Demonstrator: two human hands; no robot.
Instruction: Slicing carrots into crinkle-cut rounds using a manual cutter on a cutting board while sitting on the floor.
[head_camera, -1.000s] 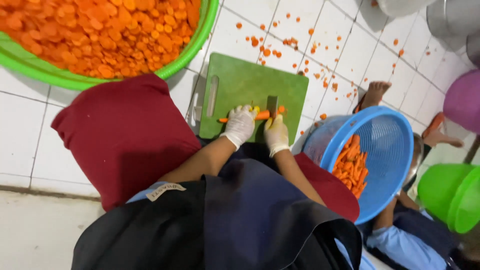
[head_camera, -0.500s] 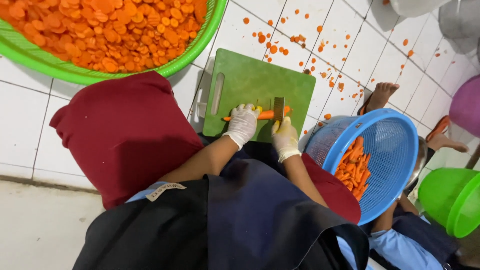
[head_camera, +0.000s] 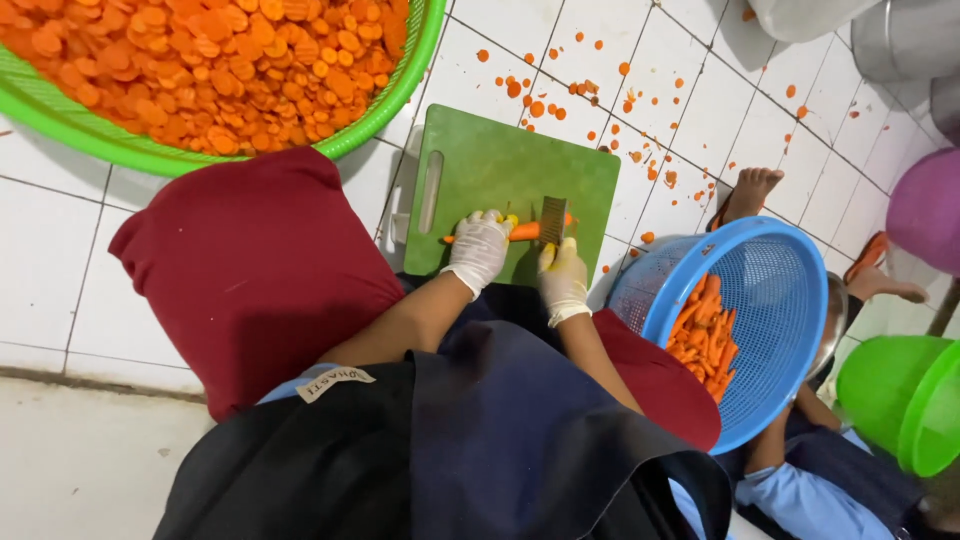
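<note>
Since a moment ago, both my hands are sitting a little lower on the green cutting board (head_camera: 500, 165), and the knife has come down upright over the carrot. Nearest to me, my dark apron (head_camera: 480, 440) and dark red knees are filling the lower view. Just beyond, my left hand (head_camera: 480, 250), gloved in white, is clamping down on the carrot (head_camera: 522, 231), pinning it flat on the board's near edge. Just beside it, my right hand (head_camera: 562, 280), also gloved, is closing around the handle of the crinkle-bladed knife (head_camera: 552, 218), whose blade is standing across the carrot. To my right, a blue basket (head_camera: 770, 270) is holding whole carrots. Farther off, carrot bits are lying scattered on the white tiled floor (head_camera: 480, 60), and a big green basin (head_camera: 390, 110) is brimming with carrot slices.
</note>
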